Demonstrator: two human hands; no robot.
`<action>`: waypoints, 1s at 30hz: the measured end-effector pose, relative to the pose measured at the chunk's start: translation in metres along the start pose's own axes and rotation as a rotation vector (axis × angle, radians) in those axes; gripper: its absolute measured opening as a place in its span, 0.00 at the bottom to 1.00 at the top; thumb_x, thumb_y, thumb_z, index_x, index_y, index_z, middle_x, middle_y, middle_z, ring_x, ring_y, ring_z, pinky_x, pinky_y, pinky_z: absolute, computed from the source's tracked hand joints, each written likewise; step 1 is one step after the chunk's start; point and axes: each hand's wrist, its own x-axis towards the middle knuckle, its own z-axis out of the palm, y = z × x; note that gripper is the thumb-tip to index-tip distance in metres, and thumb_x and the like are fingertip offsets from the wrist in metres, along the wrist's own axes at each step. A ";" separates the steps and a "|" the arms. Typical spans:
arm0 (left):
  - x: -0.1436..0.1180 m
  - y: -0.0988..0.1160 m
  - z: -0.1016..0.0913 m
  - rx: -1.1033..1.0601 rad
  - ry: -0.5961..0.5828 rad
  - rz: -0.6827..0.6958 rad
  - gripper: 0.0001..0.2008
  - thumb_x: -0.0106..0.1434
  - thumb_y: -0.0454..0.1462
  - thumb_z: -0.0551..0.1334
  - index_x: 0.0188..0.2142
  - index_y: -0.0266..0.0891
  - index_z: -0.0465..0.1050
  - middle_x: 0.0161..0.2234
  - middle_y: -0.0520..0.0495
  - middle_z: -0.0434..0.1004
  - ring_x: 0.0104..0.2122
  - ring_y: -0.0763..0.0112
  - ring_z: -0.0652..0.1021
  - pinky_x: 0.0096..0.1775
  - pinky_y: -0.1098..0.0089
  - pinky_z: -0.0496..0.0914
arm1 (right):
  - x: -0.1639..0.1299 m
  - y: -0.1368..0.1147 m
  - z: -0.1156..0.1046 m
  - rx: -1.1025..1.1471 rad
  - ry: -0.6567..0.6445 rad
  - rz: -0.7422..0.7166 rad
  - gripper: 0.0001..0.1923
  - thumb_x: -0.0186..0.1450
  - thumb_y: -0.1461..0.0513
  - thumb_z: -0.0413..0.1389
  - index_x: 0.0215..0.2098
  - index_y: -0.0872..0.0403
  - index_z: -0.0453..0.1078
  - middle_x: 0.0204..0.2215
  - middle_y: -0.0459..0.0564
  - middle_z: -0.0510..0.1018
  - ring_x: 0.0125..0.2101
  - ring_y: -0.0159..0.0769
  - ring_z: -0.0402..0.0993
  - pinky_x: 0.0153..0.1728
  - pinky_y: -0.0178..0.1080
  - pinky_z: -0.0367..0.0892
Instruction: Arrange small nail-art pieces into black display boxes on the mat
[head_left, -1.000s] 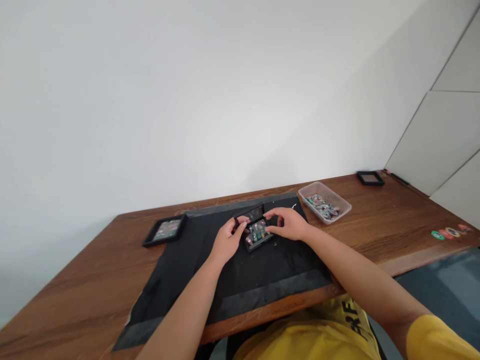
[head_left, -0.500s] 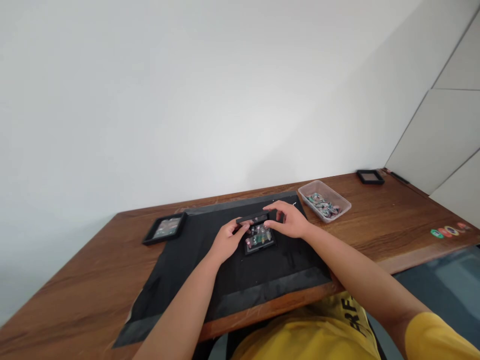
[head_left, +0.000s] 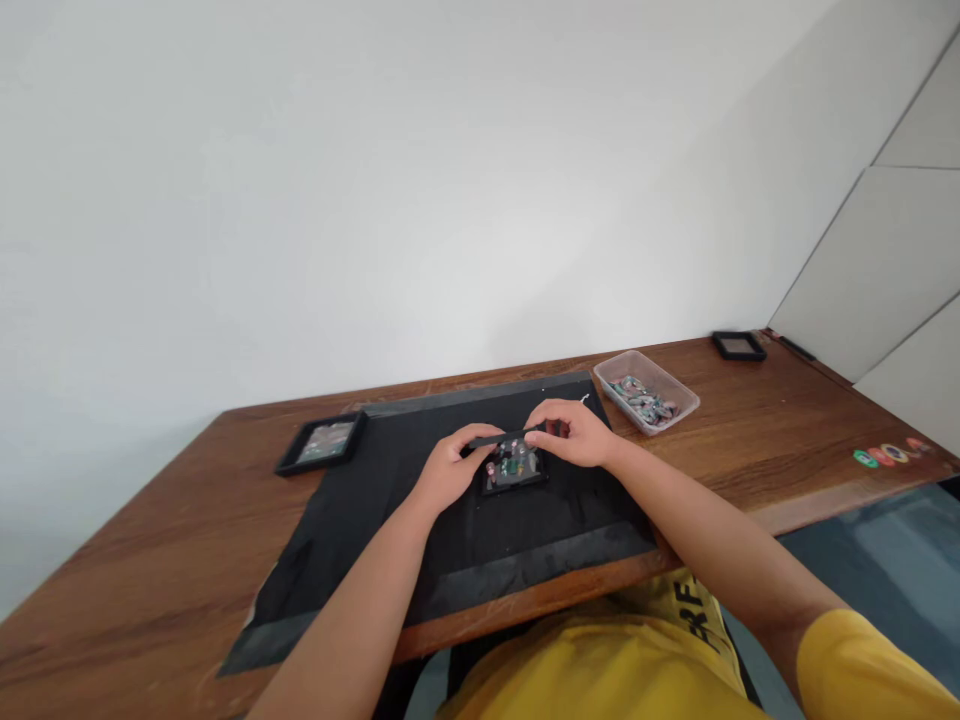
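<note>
A small black display frame stands opened on the black mat, with small pink, green and clear trinkets in its lower half. The upper half is raised at the far side and seen nearly edge-on. My left hand is closed on the left end of that raised half, thumb on the near side. At its right end, my right hand grips with thumb and curled fingers. Whether the two halves are joined at the back is hidden.
Beyond my right hand, a clear plastic tub holds many small wrapped-looking pieces. Another black frame with pieces inside lies at the mat's left edge. A third black frame sits far right, near the wall. Round stickers mark the table's right side.
My right hand has closed from spread fingers onto the raised half's right end. That half has tilted more edge-on. The view has shifted slightly.
</note>
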 end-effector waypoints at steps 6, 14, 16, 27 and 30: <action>0.000 0.001 0.001 -0.027 -0.016 0.016 0.15 0.59 0.53 0.67 0.35 0.47 0.85 0.42 0.43 0.88 0.48 0.51 0.85 0.56 0.53 0.78 | 0.001 0.000 0.000 0.022 -0.046 -0.014 0.16 0.69 0.49 0.64 0.36 0.54 0.78 0.38 0.53 0.82 0.26 0.29 0.70 0.27 0.34 0.69; 0.000 -0.001 -0.003 -0.055 -0.090 -0.002 0.21 0.57 0.49 0.70 0.48 0.43 0.83 0.47 0.41 0.87 0.49 0.51 0.85 0.57 0.50 0.77 | -0.002 -0.005 -0.004 -0.026 -0.126 -0.039 0.08 0.65 0.56 0.65 0.34 0.54 0.78 0.35 0.51 0.81 0.25 0.29 0.67 0.27 0.34 0.65; 0.001 -0.003 -0.006 -0.062 -0.116 -0.006 0.27 0.54 0.46 0.73 0.53 0.43 0.81 0.52 0.39 0.86 0.54 0.48 0.83 0.59 0.49 0.75 | -0.002 -0.006 -0.004 -0.040 -0.140 -0.024 0.07 0.64 0.57 0.65 0.33 0.54 0.79 0.34 0.50 0.81 0.24 0.28 0.66 0.26 0.33 0.63; -0.003 -0.004 -0.015 -0.115 -0.254 -0.039 0.33 0.54 0.46 0.71 0.60 0.47 0.77 0.58 0.40 0.81 0.51 0.49 0.83 0.42 0.57 0.84 | -0.003 -0.007 -0.007 -0.037 -0.208 0.026 0.08 0.62 0.58 0.67 0.32 0.54 0.80 0.35 0.50 0.81 0.24 0.26 0.64 0.25 0.32 0.59; -0.003 -0.002 -0.016 -0.103 -0.260 -0.041 0.33 0.53 0.46 0.72 0.60 0.47 0.77 0.57 0.41 0.82 0.52 0.49 0.83 0.47 0.56 0.83 | -0.003 -0.007 -0.007 -0.034 -0.201 0.032 0.07 0.61 0.58 0.68 0.31 0.54 0.80 0.34 0.50 0.81 0.24 0.27 0.64 0.25 0.33 0.59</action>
